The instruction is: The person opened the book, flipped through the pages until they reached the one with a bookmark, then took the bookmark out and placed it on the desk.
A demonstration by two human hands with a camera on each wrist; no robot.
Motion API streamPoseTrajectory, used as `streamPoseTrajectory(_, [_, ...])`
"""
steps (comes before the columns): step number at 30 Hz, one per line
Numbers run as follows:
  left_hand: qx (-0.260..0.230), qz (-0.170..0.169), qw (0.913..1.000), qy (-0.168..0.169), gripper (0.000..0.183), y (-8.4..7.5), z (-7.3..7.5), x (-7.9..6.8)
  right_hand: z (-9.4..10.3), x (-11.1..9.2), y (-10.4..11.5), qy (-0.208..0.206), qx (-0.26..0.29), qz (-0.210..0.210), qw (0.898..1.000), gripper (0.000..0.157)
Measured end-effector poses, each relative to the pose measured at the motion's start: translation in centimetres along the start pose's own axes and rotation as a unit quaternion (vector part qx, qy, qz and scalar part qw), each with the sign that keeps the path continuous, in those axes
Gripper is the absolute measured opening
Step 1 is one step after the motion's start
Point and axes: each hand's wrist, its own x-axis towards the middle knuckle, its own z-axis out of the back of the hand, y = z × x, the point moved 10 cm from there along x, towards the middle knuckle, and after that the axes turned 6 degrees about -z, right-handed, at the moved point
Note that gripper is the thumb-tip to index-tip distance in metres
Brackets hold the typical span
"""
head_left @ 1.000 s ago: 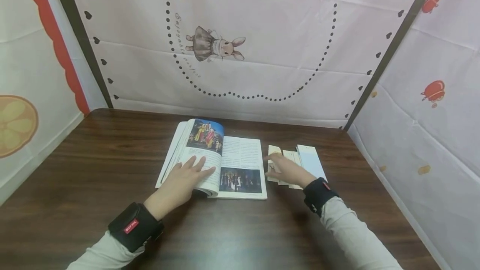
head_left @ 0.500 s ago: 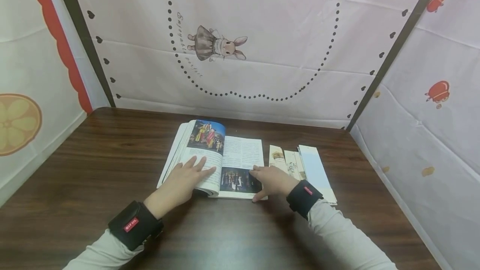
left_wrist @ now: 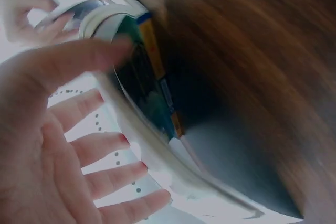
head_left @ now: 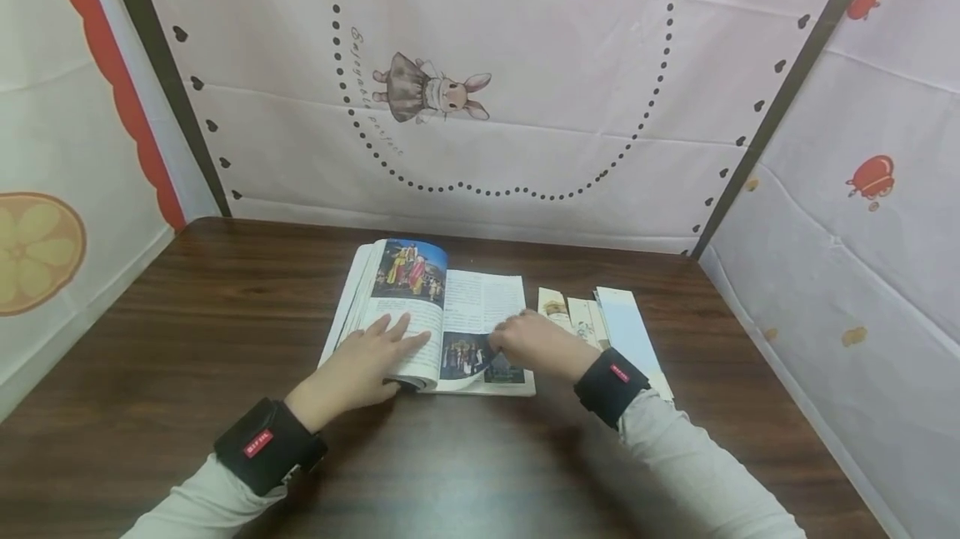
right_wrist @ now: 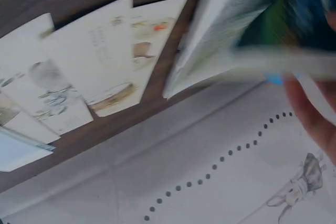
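Note:
A thick book (head_left: 480, 299) lies open on the dark wooden table, with photos and text on both pages. My left hand (head_left: 362, 366) rests on the left page with fingers spread and straight. In the left wrist view the thumb of that hand (left_wrist: 47, 135) is close to the book's curved lower edge. My right hand (head_left: 542, 345) pinches a page (head_left: 463, 356) near its lower right part. That page curls up and leftward, baring another dark photo beneath. The right wrist view shows the lifted page blurred, with only some fingers (right_wrist: 310, 111) visible.
Several illustrated paper bookmarks (right_wrist: 94, 56) lie fanned just right of the book, partly behind my right hand in the head view. A pale blue card (head_left: 626, 326) lies rightmost. Printed cloth walls (head_left: 525, 106) stand at the table's back and sides.
My right hand has moved from over the bookmarks leftward to the right page and now lifts that page. My left hand has stayed on the left page.

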Motion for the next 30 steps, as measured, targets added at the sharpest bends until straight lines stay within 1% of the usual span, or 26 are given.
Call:
streamPoseTrajectory(2, [-0.011,0.004,0.9999,-0.011,0.07,0.0,0.3,0.1,1.7,0.3,0.6,-0.071,-0.042,0.015,0.997,0.011])
streamPoseTrajectory(5, [-0.017,0.023,0.9991,-0.032,0.07,0.1,0.6,0.5,4.0,0.5,1.2,-0.146,-0.054,0.018,0.988,0.014])
streamPoseTrajectory(7, [-0.014,0.042,0.9981,-0.043,0.07,0.1,0.7,0.8,5.3,0.6,1.9,-0.19,-0.057,0.024,0.98,0.014])
streamPoseTrajectory(10, [-0.013,0.079,0.9956,-0.048,0.071,0.0,0.6,1.3,6.8,0.8,3.1,-0.243,-0.058,0.034,0.968,0.014])
streamPoseTrajectory(13, [-0.021,0.113,0.9921,-0.049,0.07,-0.1,0.4,1.7,7.5,0.9,3.7,-0.287,-0.057,0.033,0.956,0.015])
streamPoseTrajectory(15, [-0.032,0.127,0.9899,-0.055,0.063,-0.2,0.5,1.9,7.7,0.8,3.7,-0.307,-0.043,0.024,0.95,0.021])
streamPoseTrajectory(16, [-0.037,0.133,0.9886,-0.06,0.058,-0.2,0.6,2.0,7.6,0.7,3.5,-0.311,-0.029,0.016,0.95,0.027])
streamPoseTrajectory(18, [-0.048,0.143,0.9851,-0.083,0.048,-0.1,1.1,2.0,7.1,0.6,2.5,-0.307,0.008,-0.013,0.952,0.042])
streamPoseTrajectory(19, [-0.052,0.146,0.9826,-0.102,0.042,0.1,1.5,1.9,6.6,0.6,1.9,-0.295,0.03,-0.031,0.954,0.049])
streamPoseTrajectory(20, [-0.059,0.15,0.9792,-0.123,0.038,0.2,2.0,1.8,5.9,0.6,1.1,-0.274,0.05,-0.053,0.959,0.054])
streamPoseTrajectory(22, [-0.075,0.156,0.9716,-0.161,0.032,0.7,2.8,1.4,4.1,0.6,-0.3,-0.211,0.095,-0.097,0.968,0.057])
streamPoseTrajectory(23, [-0.085,0.158,0.968,-0.175,0.031,0.9,3.1,1.3,3.0,0.6,-0.8,-0.174,0.117,-0.115,0.971,0.055])
streamPoseTrajectory(24, [-0.096,0.16,0.9653,-0.183,0.03,1.1,3.2,1.2,2.0,0.6,-1.1,-0.139,0.141,-0.123,0.972,0.052])
streamPoseTrajectory(25, [-0.104,0.161,0.9639,-0.185,0.031,1.3,3.2,1.1,0.9,0.7,-1.1,-0.104,0.159,-0.125,0.974,0.049])
streamPoseTrajectory(27, [-0.127,0.165,0.9628,-0.172,0.038,1.5,2.8,1.1,-0.4,0.9,-0.3,-0.052,0.188,-0.106,0.975,0.046])
streamPoseTrajectory(28, [-0.136,0.165,0.9625,-0.168,0.042,1.5,2.6,1.1,-0.9,1.0,0.2,-0.036,0.195,-0.091,0.976,0.047])
streamPoseTrajectory(30, [-0.143,0.164,0.9631,-0.158,0.052,1.5,2.4,1.1,-1.4,1.3,1.5,-0.017,0.187,-0.057,0.98,0.052])
